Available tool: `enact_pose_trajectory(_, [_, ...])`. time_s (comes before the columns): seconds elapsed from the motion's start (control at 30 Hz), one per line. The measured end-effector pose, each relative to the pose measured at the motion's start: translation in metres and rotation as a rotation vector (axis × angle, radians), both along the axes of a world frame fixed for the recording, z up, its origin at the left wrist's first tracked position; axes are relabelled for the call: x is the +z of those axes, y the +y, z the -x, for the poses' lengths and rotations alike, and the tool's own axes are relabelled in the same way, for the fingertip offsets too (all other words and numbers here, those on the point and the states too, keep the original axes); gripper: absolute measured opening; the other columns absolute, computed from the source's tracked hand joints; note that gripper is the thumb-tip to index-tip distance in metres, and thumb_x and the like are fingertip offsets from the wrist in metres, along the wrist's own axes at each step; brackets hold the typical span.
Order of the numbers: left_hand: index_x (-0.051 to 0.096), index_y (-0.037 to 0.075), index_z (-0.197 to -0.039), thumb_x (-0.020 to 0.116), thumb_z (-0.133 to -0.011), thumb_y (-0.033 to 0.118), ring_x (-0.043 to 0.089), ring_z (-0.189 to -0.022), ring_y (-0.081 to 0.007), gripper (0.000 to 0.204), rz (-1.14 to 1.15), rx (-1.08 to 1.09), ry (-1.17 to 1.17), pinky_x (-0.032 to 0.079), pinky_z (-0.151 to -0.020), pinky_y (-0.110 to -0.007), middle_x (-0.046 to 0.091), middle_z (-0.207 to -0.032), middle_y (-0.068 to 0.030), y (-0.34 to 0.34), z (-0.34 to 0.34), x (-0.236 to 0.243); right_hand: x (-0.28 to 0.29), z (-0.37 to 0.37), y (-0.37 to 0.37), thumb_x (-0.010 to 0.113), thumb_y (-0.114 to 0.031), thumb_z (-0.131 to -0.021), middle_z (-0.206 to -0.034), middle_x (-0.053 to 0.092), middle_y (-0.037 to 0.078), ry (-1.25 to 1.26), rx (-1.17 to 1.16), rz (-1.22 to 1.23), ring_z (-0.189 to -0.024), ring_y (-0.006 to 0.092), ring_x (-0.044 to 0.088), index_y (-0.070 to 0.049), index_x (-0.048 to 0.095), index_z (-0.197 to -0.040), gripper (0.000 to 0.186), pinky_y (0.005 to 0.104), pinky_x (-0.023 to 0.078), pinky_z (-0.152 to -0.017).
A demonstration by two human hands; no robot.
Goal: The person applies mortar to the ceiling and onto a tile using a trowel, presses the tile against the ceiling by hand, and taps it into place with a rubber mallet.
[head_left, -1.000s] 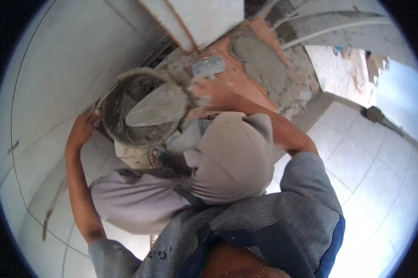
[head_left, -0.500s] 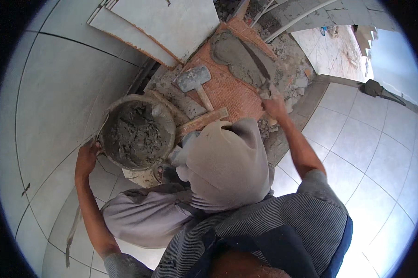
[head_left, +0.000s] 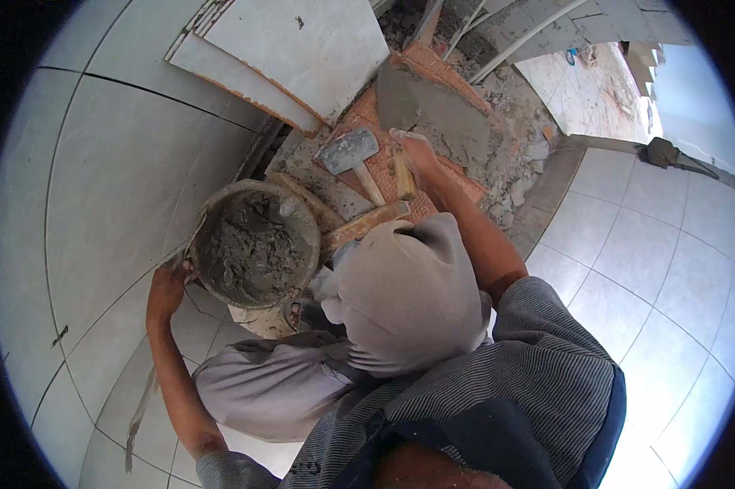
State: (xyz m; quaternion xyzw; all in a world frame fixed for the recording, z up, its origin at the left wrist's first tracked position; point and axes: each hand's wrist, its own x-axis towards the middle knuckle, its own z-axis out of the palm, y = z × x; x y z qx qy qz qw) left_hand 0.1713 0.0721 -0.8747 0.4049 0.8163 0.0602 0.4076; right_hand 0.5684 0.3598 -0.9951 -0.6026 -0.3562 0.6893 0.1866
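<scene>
My right hand point(head_left: 419, 159) is closed round a trowel point(head_left: 404, 173) by its wooden handle, with the grey blade lying against mortar point(head_left: 455, 122). This mortar is spread over the far part of an orange-red tile back point(head_left: 359, 122) with a ribbed surface. At the left, my left hand point(head_left: 168, 287) grips the side of a round bucket point(head_left: 309, 236) at its rim or handle; the exact hold is partly hidden. Lumpy wet grey mortar point(head_left: 249, 244) lies inside the bucket. Between bucket and trowel, a mallet point(head_left: 349, 151) with a grey head rests on the tile back.
A wooden bar point(head_left: 367, 226) lies near my knee. Pale tiles point(head_left: 302, 49) lean at the far left, beside the tiled wall point(head_left: 131, 155). Rubble point(head_left: 522, 163) and a pale pipe point(head_left: 530, 37) lie beyond on the right. Glossy floor tiles point(head_left: 628, 244) spread at right.
My right hand has moved left and nearer, turning the trowel so its blade now lies at the mortar's left side. The mortar looks flatter. My left hand stays on the bucket.
</scene>
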Motion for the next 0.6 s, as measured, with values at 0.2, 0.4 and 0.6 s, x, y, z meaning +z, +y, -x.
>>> enact_pose_trajectory(0.2, [0.059,0.001,-0.116,0.047,-0.093,0.028,0.062,-0.094,-0.0310,0.038,0.159,-0.024,-0.040,0.044,-0.086,-0.040,0.064,-0.104,-0.0196,0.000,0.006,-0.002,0.022,-0.021,-0.043,0.054,-0.029,-0.091,-0.067,0.053,0.007,-0.221,-0.240,0.011,-0.057,0.0209,0.058,-0.007,0.057,-0.085,0.023,0.0363,0.048,-0.049])
enact_pose_trajectory(0.4, [0.060,-0.003,-0.105,0.046,-0.093,0.023,0.061,-0.078,-0.0290,0.032,-0.109,-0.184,-0.018,0.045,-0.076,-0.038,0.063,-0.088,-0.0216,0.000,0.011,-0.012,-0.089,-0.036,-0.007,0.044,-0.022,-0.093,-0.070,0.056,0.008,-0.141,0.272,-0.335,-0.060,0.0221,0.060,-0.006,0.057,-0.089,0.020,0.0383,0.049,-0.051])
enact_pose_trajectory(0.6, [0.056,-0.003,-0.118,0.042,-0.095,0.026,0.059,-0.097,-0.0258,0.040,0.057,0.021,-0.194,0.043,-0.088,-0.038,0.061,-0.110,-0.0163,-0.013,0.017,-0.018,-0.122,-0.047,-0.016,0.047,-0.023,-0.093,-0.068,0.054,0.008,-0.255,0.069,-0.397,-0.055,0.0226,0.057,-0.005,0.052,-0.092,0.019,0.0388,0.046,-0.044])
